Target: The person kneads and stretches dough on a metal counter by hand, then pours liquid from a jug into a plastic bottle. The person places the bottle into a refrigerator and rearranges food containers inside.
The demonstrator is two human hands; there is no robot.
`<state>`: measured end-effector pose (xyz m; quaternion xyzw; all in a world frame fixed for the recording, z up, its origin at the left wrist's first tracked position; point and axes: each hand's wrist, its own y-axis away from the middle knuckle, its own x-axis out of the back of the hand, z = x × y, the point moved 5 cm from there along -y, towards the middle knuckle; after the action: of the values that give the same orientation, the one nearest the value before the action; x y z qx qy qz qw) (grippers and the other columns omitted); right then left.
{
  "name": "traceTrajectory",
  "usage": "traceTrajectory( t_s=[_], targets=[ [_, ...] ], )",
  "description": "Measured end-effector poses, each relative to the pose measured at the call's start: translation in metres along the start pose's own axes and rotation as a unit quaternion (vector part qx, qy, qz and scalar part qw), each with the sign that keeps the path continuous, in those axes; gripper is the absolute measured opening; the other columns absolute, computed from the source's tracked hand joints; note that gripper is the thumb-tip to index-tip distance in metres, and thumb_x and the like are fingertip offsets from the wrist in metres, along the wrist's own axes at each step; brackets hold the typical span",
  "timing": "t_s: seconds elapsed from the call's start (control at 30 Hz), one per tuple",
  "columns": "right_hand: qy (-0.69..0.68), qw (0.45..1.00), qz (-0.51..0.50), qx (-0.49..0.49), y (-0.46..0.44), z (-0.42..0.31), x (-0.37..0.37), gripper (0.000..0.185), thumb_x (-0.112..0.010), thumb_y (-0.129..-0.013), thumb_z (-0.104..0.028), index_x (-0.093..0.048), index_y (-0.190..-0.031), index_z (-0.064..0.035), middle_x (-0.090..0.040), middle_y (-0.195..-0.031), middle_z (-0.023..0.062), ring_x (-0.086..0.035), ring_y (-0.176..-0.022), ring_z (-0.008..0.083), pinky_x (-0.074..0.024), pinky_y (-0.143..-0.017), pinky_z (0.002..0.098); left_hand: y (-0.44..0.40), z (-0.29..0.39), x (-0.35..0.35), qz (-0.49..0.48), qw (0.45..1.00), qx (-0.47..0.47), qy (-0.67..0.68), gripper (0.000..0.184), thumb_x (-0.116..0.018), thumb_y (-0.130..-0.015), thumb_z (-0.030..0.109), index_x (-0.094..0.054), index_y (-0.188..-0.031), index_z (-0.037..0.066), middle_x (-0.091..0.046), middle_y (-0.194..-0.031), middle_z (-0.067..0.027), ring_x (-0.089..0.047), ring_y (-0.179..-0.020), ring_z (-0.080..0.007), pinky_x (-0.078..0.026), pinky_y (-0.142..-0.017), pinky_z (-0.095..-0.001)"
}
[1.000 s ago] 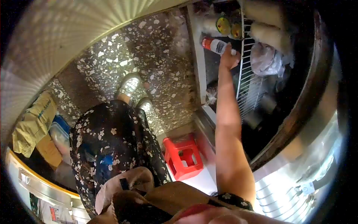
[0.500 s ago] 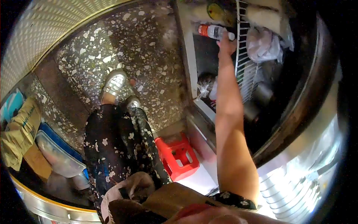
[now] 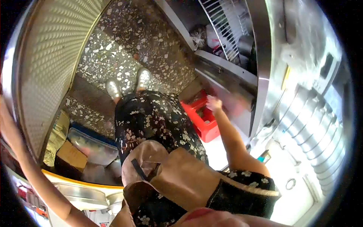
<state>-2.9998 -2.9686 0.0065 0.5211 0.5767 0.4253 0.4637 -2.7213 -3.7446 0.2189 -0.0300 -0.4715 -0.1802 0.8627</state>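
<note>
My right hand (image 3: 214, 103) is over the edge of a red plastic stool (image 3: 210, 132), to the right of my legs. Its fingers look apart, though slightly blurred, and I make out nothing in them. Whether it touches the stool I cannot tell. My left arm (image 3: 36, 178) reaches up along the left edge, beside the textured door panel (image 3: 56, 64); the left hand is beyond the picture. An open cabinet with a white wire rack (image 3: 221, 30) stands at the upper right, a clear plastic bag (image 3: 197, 37) inside it.
Speckled floor (image 3: 121, 53) lies around my shoes. At the lower left are a cardboard box (image 3: 72, 156), a clear plastic container (image 3: 92, 145) and a yellowish paper package (image 3: 56, 138). A ribbed silver duct (image 3: 310, 132) runs down the right side.
My right hand has left the bottle in the cabinet and come down toward the stool. My left arm has come into view by the door panel. The view has shifted; the bottle is out of sight.
</note>
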Motion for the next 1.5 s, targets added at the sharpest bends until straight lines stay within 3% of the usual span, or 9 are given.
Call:
traceTrajectory(
  t_s=[0.03, 0.13, 0.23, 0.3, 0.73, 0.87, 1.17, 1.33, 1.5],
  targets=[
    [0.283, 0.88, 0.351, 0.149, 0.044, -0.02, 0.008, 0.014, -0.049, -0.083, -0.01, -0.052, -0.093, -0.0008, -0.058, -0.071, 0.0121, -0.057, -0.051, 0.0227, -0.0477, -0.043, 0.0323, 0.006, 0.001, -0.003, -0.001, 1.0, 0.003, 0.013, 0.047, -0.041, -0.091, 0.035, -0.048, -0.119, -0.002, -0.056, -0.109, -0.0145, -0.051, -0.101, -0.0185, -0.036, -0.09, -0.0274],
    [0.102, 0.848, 0.302, 0.424, 0.11, -0.066, 0.012, 0.017, -0.054, -0.082, -0.017, -0.055, -0.087, -0.0002, -0.057, -0.066, 0.008, -0.051, -0.045, 0.016, -0.0425, -0.038, 0.0263, 0.02, 0.003, -0.008, -0.008, 0.999, -0.021, 0.043, 0.051, -0.041, -0.092, 0.035, -0.047, -0.119, -0.008, -0.056, -0.109, -0.0122, -0.049, -0.102, -0.0164, -0.034, -0.09, -0.0252],
    [-0.143, 0.85, 0.332, 0.383, 0.133, -0.088, -0.004, 0.03, -0.056, -0.078, -0.008, -0.048, -0.106, 0.0005, -0.055, -0.089, 0.0117, -0.055, -0.077, 0.0247, -0.0486, -0.064, 0.038, 0.035, 0.007, -0.015, -0.025, 0.995, -0.034, 0.088, 0.049, -0.043, -0.091, 0.034, -0.048, -0.117, -0.007, -0.055, -0.111, -0.0124, -0.049, -0.102, -0.0173, -0.034, -0.091, -0.0258],
    [0.067, 0.794, 0.335, 0.504, 0.156, -0.091, -0.061, 0.037, -0.059, -0.076, -0.006, -0.046, -0.111, -0.0071, -0.054, -0.096, 0.0089, -0.056, -0.076, 0.0218, -0.0474, -0.056, 0.0316, 0.038, 0.01, -0.015, -0.031, 0.994, -0.103, 0.004, 0.047, -0.043, -0.091, 0.034, -0.05, -0.116, -0.005, -0.056, -0.11, -0.0125, -0.05, -0.101, -0.0179, -0.034, -0.091, -0.0265],
    [0.106, 0.741, 0.361, 0.556, 0.158, -0.011, -0.071, 0.053, -0.067, -0.076, -0.012, -0.026, -0.109, -0.0025, -0.049, -0.082, 0.008, -0.042, -0.049, 0.0088, -0.0353, -0.038, 0.0226, 0.091, 0.038, -0.048, -0.023, 0.991, -0.127, -0.022, 0.058, -0.044, -0.087, 0.047, -0.047, -0.12, 0.0, -0.054, -0.114, -0.0169, -0.049, -0.107, -0.0259, -0.032, -0.093, -0.0318],
    [0.175, 0.758, 0.348, 0.523, 0.181, 0.096, -0.037, 0.051, -0.065, -0.079, -0.011, -0.026, -0.11, -0.0029, -0.047, -0.094, 0.0084, -0.046, -0.084, 0.0128, -0.0406, -0.075, 0.0257, 0.111, 0.049, -0.057, -0.022, 0.993, -0.118, -0.019, 0.065, -0.044, -0.084, 0.053, -0.046, -0.121, 0.0, -0.052, -0.117, -0.0169, -0.048, -0.109, -0.028, -0.032, -0.094, -0.0333],
    [0.133, 0.82, 0.226, 0.508, 0.218, 0.187, -0.03, 0.048, -0.065, -0.076, -0.005, -0.028, -0.106, -0.0048, -0.048, -0.087, 0.0038, -0.043, -0.066, 0.0068, -0.0376, -0.058, 0.0211, 0.18, 0.071, -0.086, -0.078, 0.901, -0.413, -0.107, 0.083, -0.062, -0.078, 0.035, -0.018, -0.133, -0.01, -0.02, -0.138, -0.0282, -0.021, -0.129, -0.0358, -0.017, -0.105, -0.0376],
    [0.221, 0.83, 0.252, 0.446, 0.222, 0.219, -0.012, 0.05, -0.068, -0.073, -0.011, -0.031, -0.105, -0.0023, -0.049, -0.068, 0.0032, -0.045, -0.051, 0.0088, -0.0377, -0.046, 0.0239, 0.292, 0.107, -0.106, -0.054, 0.907, -0.398, -0.128, 0.085, -0.061, -0.077, 0.035, -0.017, -0.132, -0.011, -0.014, -0.139, -0.0296, -0.014, -0.131, -0.0385, -0.014, -0.106, -0.0394],
    [0.188, 0.856, 0.203, 0.437, 0.228, 0.237, -0.007, 0.051, -0.07, -0.072, -0.015, -0.032, -0.103, 0.0001, -0.047, -0.094, 0.0134, -0.048, -0.05, 0.0158, -0.0417, -0.049, 0.0296, 0.327, 0.178, -0.163, 0.032, 0.876, -0.471, -0.098, 0.077, -0.062, -0.075, 0.033, -0.029, -0.126, -0.013, -0.025, -0.134, -0.0314, -0.025, -0.126, -0.0409, -0.019, -0.105, -0.0421]
  ],
)
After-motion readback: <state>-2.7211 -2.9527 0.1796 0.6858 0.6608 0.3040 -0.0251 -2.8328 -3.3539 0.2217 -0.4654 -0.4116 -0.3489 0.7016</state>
